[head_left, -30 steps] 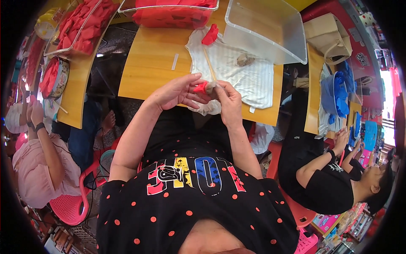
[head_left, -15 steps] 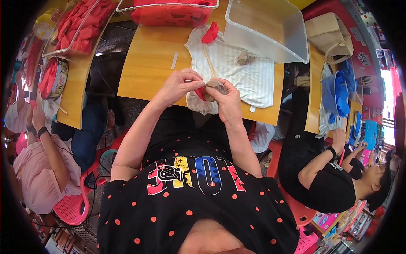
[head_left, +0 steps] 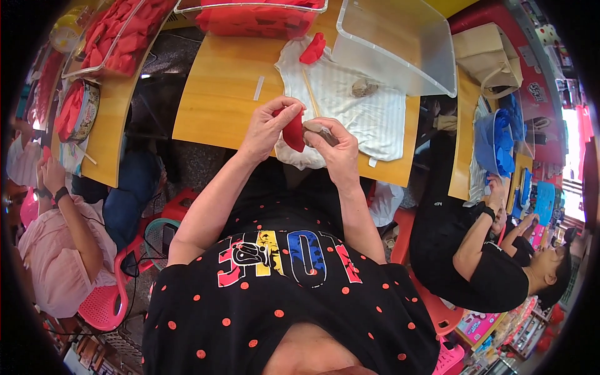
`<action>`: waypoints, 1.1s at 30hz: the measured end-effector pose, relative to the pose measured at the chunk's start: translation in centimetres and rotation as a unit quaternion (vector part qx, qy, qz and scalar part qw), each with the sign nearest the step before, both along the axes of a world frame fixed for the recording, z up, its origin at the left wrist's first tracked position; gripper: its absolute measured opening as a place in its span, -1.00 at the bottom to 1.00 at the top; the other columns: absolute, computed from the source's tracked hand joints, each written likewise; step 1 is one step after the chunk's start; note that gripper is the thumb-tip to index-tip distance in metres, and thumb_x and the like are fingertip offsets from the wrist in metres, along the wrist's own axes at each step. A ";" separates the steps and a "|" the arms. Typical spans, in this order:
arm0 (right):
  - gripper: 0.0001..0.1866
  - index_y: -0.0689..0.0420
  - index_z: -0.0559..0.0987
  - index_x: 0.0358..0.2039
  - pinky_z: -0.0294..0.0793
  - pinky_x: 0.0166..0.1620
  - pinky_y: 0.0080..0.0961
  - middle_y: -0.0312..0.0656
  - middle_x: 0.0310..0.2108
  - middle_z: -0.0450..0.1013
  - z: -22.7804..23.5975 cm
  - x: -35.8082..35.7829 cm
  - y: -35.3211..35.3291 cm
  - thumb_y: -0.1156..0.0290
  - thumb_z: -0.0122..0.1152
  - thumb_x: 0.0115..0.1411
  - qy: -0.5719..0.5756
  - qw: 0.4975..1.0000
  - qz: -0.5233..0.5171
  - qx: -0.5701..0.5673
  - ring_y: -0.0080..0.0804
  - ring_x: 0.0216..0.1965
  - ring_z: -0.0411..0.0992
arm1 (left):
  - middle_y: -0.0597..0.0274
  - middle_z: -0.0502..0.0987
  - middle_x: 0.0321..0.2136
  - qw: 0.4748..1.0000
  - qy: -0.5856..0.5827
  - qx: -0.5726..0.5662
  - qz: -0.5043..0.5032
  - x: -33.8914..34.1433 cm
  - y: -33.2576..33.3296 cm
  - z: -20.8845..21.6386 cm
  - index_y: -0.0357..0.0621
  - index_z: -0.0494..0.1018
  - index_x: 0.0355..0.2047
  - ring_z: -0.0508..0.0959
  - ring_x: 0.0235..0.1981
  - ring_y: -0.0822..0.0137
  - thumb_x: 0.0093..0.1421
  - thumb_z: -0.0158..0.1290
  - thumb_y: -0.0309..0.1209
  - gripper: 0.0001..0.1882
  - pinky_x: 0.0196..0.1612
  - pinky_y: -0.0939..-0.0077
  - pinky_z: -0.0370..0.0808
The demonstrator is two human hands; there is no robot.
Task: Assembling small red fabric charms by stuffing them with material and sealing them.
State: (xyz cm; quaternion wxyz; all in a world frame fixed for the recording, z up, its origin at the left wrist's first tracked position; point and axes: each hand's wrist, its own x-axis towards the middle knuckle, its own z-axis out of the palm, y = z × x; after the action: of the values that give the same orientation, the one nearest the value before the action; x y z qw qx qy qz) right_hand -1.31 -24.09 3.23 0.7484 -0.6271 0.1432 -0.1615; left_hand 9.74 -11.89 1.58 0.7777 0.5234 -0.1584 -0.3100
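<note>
My left hand (head_left: pixel 265 132) pinches a small red cloth piece (head_left: pixel 293 134) by its upper end. Close beside it, my right hand (head_left: pixel 337 150) is closed on a brownish lump (head_left: pixel 325 133) that looks wrapped in clear film. Both are held over the near edge of a white striped cloth (head_left: pixel 384 122) on the table. A similar brownish lump (head_left: pixel 363 88), another red cloth piece (head_left: pixel 312 49) and a thin wooden stick (head_left: pixel 310 90) lie on that cloth. Left of it is a narrow white strip (head_left: pixel 259 89).
On the wooden table (head_left: pixel 212 103) stand a clear plastic bin (head_left: pixel 400 47) and a bin of red cloth pieces (head_left: pixel 256 24). Co-workers sit at tables on both sides, one in a black shirt (head_left: pixel 494 278). A blue-filled tub (head_left: pixel 494 140) stands to the right.
My hands have moved slightly apart. The red piece, earlier mostly hidden against the lump, now hangs in plain view from my left hand.
</note>
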 end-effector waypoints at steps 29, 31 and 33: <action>-0.82 0.27 0.59 -0.24 0.40 -0.20 -0.71 -0.30 -0.26 0.39 -0.5 0.1 -0.6 0.48 0.18 0.15 0.025 0.991 0.034 0.130 -0.59 -0.29 0.40 | 0.33 0.51 -0.31 0.996 0.052 0.037 -0.057 -0.9 0.7 1.7 -0.24 0.45 -0.09 0.46 -0.33 0.58 0.21 0.06 -0.37 -0.71 -0.23 0.66 0.42; -0.82 0.28 0.59 -0.25 0.41 -0.22 -0.70 -0.28 -0.27 0.41 -0.7 0.2 -0.3 0.50 0.19 0.14 0.037 0.998 0.006 0.055 -0.59 -0.30 0.41 | 0.34 0.52 -0.33 0.993 0.089 0.043 -0.059 -1.0 0.6 1.7 -0.24 0.47 -0.12 0.46 -0.36 0.60 0.22 0.06 -0.37 -0.73 -0.26 0.68 0.40; -0.82 0.28 0.60 -0.26 0.43 -0.24 -0.69 -0.25 -0.28 0.43 -0.5 0.4 0.0 0.51 0.20 0.12 0.048 0.998 -0.022 -0.020 -0.59 -0.31 0.43 | 0.33 0.52 -0.34 0.994 0.086 0.038 -0.057 -1.1 0.5 1.3 -0.24 0.46 -0.13 0.47 -0.37 0.58 0.23 0.04 -0.37 -0.75 -0.29 0.66 0.43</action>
State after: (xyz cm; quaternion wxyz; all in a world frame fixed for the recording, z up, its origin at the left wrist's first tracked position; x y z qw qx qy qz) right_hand -0.96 -24.06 2.76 0.7239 -0.6459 0.1898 -0.1508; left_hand 8.63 -11.40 2.88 0.7488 0.5146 -0.1088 -0.4032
